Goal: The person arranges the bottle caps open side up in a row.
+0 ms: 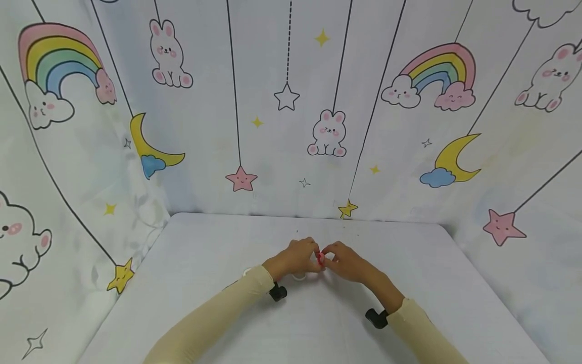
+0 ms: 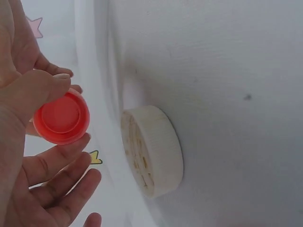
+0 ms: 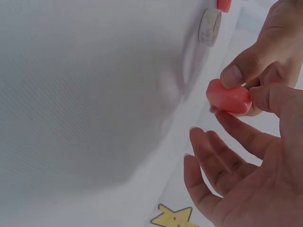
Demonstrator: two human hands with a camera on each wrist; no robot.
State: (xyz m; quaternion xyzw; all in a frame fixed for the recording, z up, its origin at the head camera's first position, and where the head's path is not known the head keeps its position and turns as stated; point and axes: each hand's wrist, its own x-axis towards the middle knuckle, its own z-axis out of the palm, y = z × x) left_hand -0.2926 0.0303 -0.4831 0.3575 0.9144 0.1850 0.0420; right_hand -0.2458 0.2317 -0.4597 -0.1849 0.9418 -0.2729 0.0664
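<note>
In the left wrist view, a small round red cap (image 2: 61, 116) shows its hollow inside; in the right wrist view, the same cap (image 3: 229, 98) is seen side-on. Both hands hold it above the table. My left hand (image 1: 300, 255) has its thumb on the cap's rim, with fingers on the far side. From the other side my right hand (image 1: 349, 263) pinches it between thumb and forefinger, the other fingers loosely bent. Below the left hand, a white round lid (image 2: 161, 149) with a ribbed side and yellowish marks rests on the table.
The white-covered table (image 1: 218, 237) meets a printed cloth backdrop (image 1: 273, 136). Past the left hand, the right wrist view has a white round piece (image 3: 209, 27) with small print and a red piece (image 3: 224, 4) cut by the frame. A pale round thing (image 1: 247, 271) peeks out by the left sleeve.
</note>
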